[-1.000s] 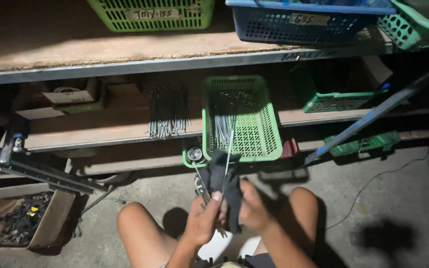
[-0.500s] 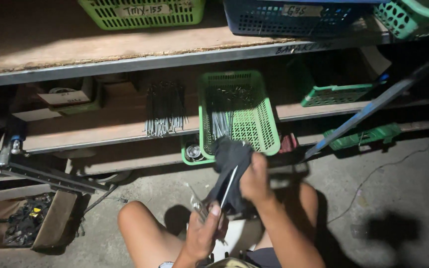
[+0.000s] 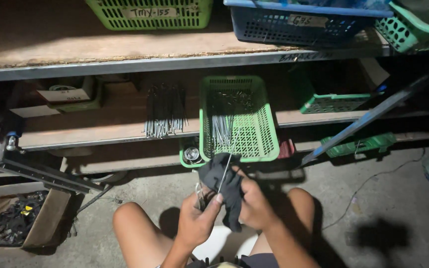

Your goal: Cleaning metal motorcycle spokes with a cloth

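Dark cloth [image 3: 223, 184] is bunched in the right hand [image 3: 255, 206], wrapped around a thin metal rod [image 3: 227, 166]. The left hand [image 3: 198, 222] pinches the rod's lower end. Both are held above the knees, just below a green basket [image 3: 254, 126] of similar rods.

Five green baskets [image 3: 239, 119], one blue basket [image 3: 304, 22], one cardboard box [image 3: 45, 218], one dark cloth [image 3: 224, 183].

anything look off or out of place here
The green basket juts past the front edge of the lower shelf, overhanging the floor above both hands. A long dark bar leans diagonally across the shelves at right. Nothing looks spilled.
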